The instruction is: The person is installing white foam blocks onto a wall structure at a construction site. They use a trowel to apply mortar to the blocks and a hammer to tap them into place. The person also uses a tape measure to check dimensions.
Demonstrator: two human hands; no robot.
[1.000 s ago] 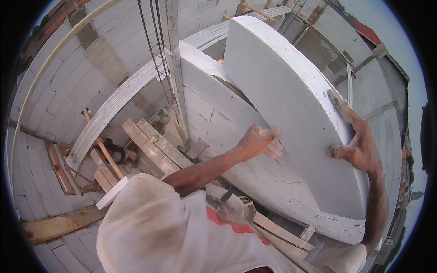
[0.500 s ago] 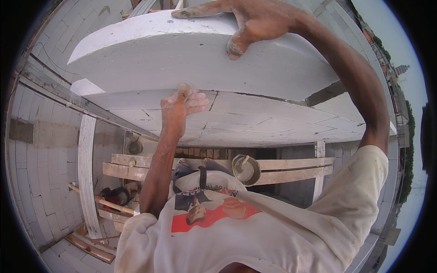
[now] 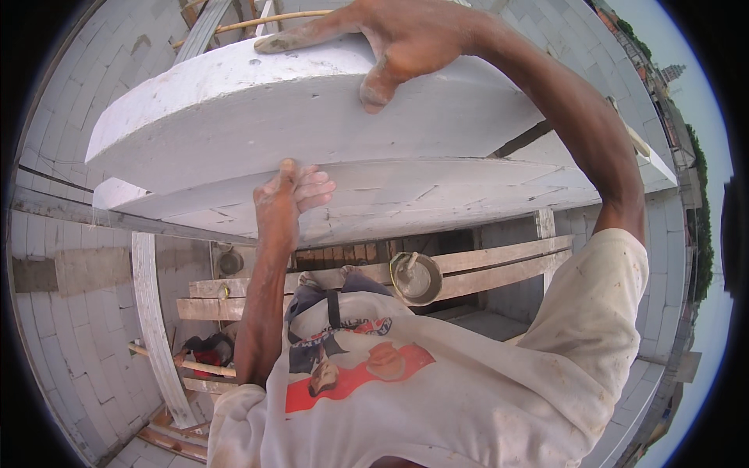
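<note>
A thick white block (image 3: 195, 117) with a curved top edge lies across the upper middle, above a white block wall (image 3: 437, 195) with a dark gap showing between them at the right. My right hand (image 3: 398, 51) grips the block's top, fingers over the edge and thumb against the front face. Lower down, my left hand (image 3: 289, 199) touches the block's bottom edge by the joint, its fingers stretched out and its thumb raised.
Wooden planks (image 3: 507, 257) run below me, with a round bucket (image 3: 416, 285) on them. Long pale metal or timber beams (image 3: 160, 320) stand at left. A co-worker (image 3: 211, 351) in dark and red clothing is at lower left near a pole. Block walls surround the space.
The view has swung round, so the block now lies across it. Since half a second ago, the block and both hands appear slightly further left; my right hand still grips the top.
</note>
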